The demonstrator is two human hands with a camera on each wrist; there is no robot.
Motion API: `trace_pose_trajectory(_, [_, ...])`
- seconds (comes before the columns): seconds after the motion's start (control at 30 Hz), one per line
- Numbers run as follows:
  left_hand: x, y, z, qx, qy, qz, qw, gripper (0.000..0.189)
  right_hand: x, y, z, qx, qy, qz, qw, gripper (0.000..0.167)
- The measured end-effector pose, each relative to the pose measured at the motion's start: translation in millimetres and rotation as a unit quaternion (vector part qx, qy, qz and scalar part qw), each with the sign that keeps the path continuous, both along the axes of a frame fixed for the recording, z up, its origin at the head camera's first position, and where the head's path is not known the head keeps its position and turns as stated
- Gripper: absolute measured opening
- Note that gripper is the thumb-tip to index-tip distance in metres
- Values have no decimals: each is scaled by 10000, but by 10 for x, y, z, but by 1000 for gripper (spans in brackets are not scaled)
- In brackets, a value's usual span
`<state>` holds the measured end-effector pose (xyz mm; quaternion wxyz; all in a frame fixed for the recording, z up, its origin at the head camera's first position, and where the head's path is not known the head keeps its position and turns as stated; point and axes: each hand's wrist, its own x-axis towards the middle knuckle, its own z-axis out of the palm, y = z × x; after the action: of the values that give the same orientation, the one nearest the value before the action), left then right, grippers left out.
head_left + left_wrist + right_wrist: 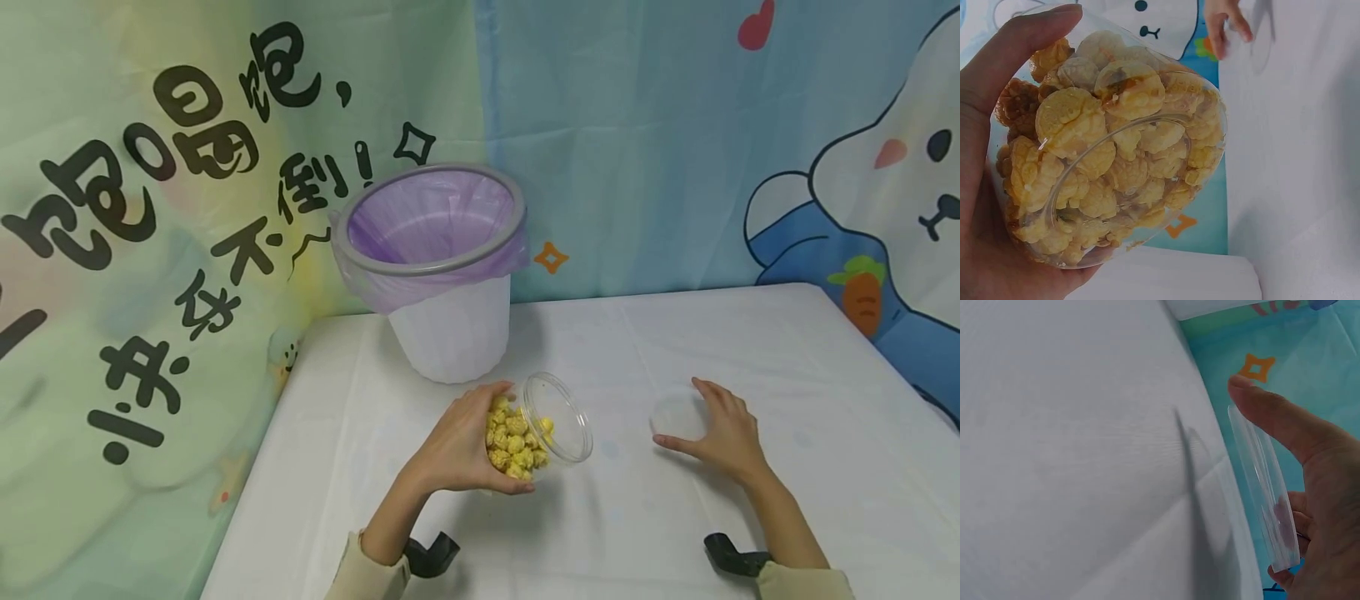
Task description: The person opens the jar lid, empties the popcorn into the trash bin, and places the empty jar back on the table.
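My left hand (467, 446) grips a clear plastic jar (573, 421) of yellow popcorn (516, 442), tilted on its side with its uncovered mouth facing right. In the left wrist view, the jar's round bottom (1122, 181) faces the camera, popcorn (1072, 122) pressed against it. My right hand (723, 433), off to the right, holds a clear round lid (675, 417) by its edge. The right wrist view shows that lid (1264, 487) edge-on, between the thumb (1272, 412) and the fingers. Both hands are above the white tabletop.
A white bin (453, 329) with a grey rim and a purple liner bag (435, 217) stands at the back left of the white-covered table (622, 350). Printed cloth (622, 150) hangs behind the table and along its left side.
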<state>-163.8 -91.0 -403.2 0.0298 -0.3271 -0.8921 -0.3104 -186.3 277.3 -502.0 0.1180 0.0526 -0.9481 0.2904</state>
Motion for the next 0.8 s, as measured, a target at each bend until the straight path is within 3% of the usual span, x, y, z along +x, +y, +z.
trace_pose_trajectory(0.3, [-1,-2,-28,-3,-39,26,10000,112,11,-24,-137,237,-521,-115,9983,108])
trace_pose_trajectory(0.8, [3,-19,-71,29,-102,79,9999,111,16,-15,-196,391,-453,-19,9982,108])
